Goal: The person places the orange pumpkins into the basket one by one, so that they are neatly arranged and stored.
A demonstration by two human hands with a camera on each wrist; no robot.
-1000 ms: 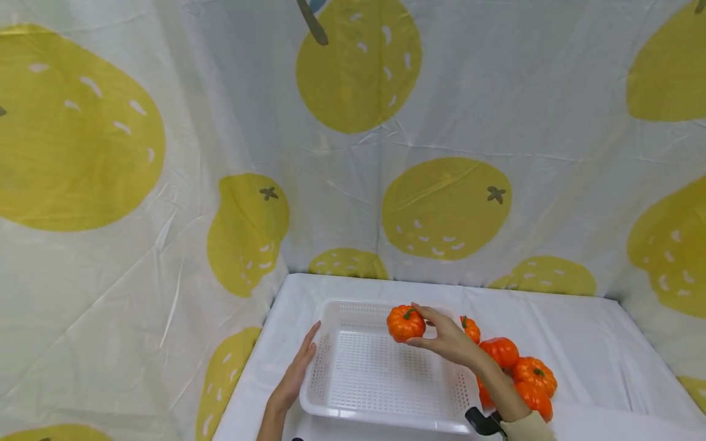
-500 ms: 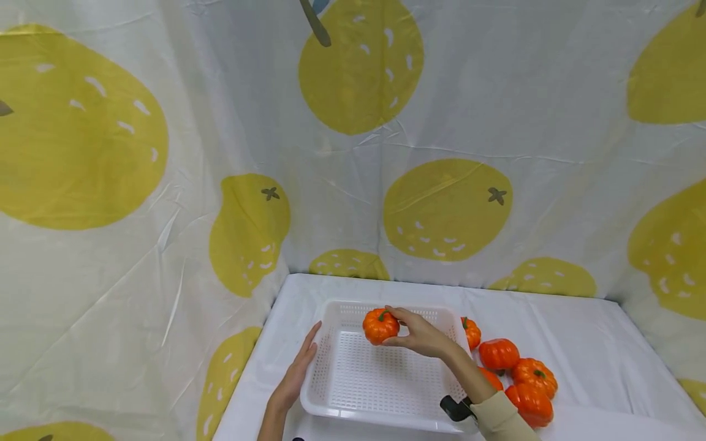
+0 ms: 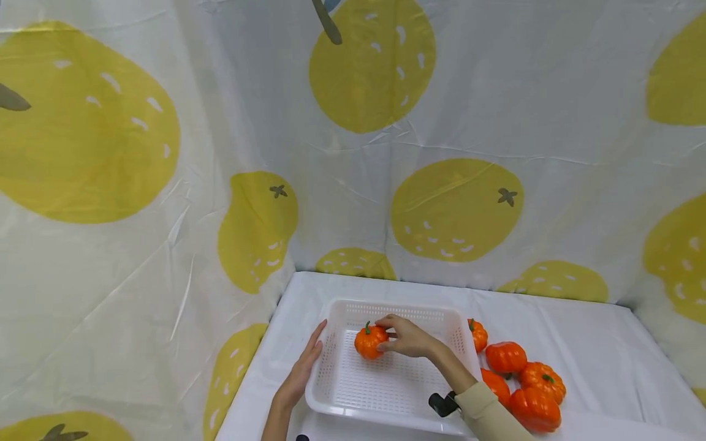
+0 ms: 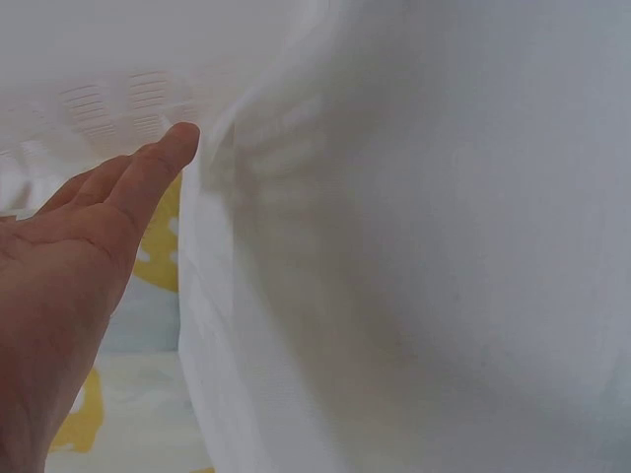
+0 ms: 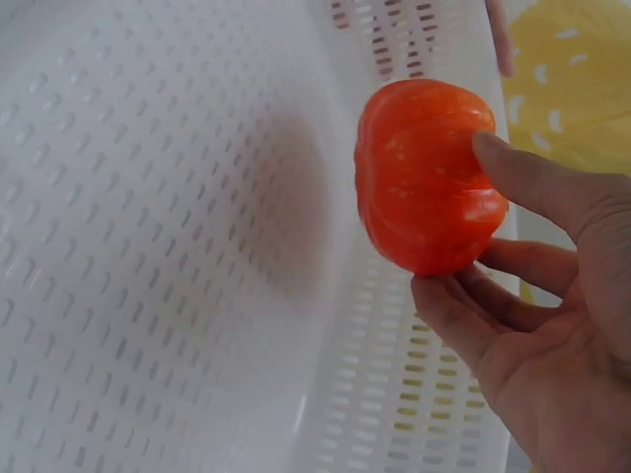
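One pumpkin (image 3: 370, 342), right hand (image 3: 407, 337) grasping it, is now sinking into the basket (image 3: 391, 405), nearing placement; left hand (image 3: 303, 369), fingers straight, is steadying the rim.

A white table (image 3: 579, 343) stands before a backdrop (image 3: 452, 208) printed with yellow fruit.

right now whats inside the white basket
One orange pumpkin, held by the right hand just over the perforated floor. The basket shows nothing else; the hand and forearm cover a small strip.

A staged recording booth is suggested: a white-covered table (image 3: 579, 343) at the lower frame is enclosed on three sides by hung plastic sheeting (image 3: 220, 122) printed with yellow fruit.
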